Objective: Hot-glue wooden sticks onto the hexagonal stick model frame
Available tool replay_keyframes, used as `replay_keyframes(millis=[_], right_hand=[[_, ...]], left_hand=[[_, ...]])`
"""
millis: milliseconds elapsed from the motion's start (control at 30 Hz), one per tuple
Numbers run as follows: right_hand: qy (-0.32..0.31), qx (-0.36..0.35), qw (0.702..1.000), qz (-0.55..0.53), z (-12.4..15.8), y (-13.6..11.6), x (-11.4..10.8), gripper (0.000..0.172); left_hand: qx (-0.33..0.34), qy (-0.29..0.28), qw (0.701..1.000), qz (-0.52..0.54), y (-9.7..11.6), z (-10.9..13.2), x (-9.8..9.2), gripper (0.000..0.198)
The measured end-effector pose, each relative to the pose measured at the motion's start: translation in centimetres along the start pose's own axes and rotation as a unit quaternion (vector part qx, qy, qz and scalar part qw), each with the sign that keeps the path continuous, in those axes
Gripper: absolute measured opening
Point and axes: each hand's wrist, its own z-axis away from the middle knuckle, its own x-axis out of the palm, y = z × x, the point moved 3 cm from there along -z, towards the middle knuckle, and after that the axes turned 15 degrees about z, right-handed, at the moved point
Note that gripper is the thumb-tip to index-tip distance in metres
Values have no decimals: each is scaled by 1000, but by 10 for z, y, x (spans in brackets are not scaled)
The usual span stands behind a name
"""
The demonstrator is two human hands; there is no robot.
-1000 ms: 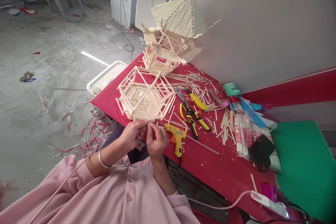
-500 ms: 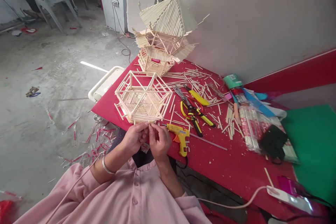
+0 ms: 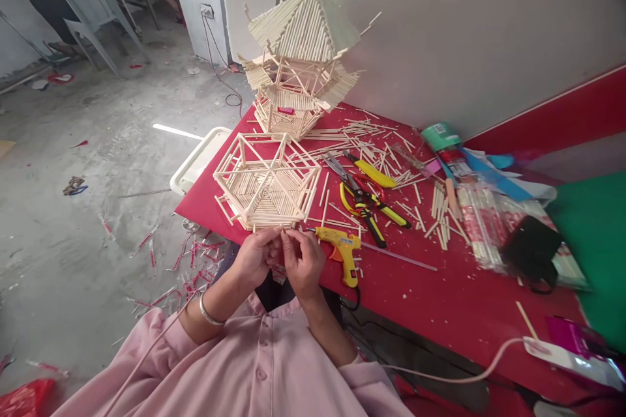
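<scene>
Can't read any word, number or brand for certain. Can make out only tiny print on the side of the yellow glue gun [image 3: 338,240], a white label on the green roll [image 3: 441,136] and red print on the clear packets [image 3: 476,223], all too small or blurred.

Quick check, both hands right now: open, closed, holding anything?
Left hand: fingers closed; whether it holds anything cannot be told.
Right hand: closed, thumb against fingers; anything held is too small to tell.
</scene>
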Motion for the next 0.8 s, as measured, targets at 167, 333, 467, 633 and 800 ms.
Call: replay_keyframes(millis=[167,333,467,633,800], right_hand=[[-2,5,1000,-8,2,1,1,7],[4,2,1000,-14,2,0,0,7],[9,-1,1000,-13,2,0,0,6],[9,-2,1000,-18,2,1,0,5],[6,7,1000,-28,3,1,-1,5]], left_hand=[[-3,0,1000,1,0,0,0,37],[-5,7,1000,5,0,-1,1,36],[-8,9,1000,6,1,0,0,36],[-10,9,1000,10,1,0,1,35],[-10,8,1000,6,1,-1,0,34]])
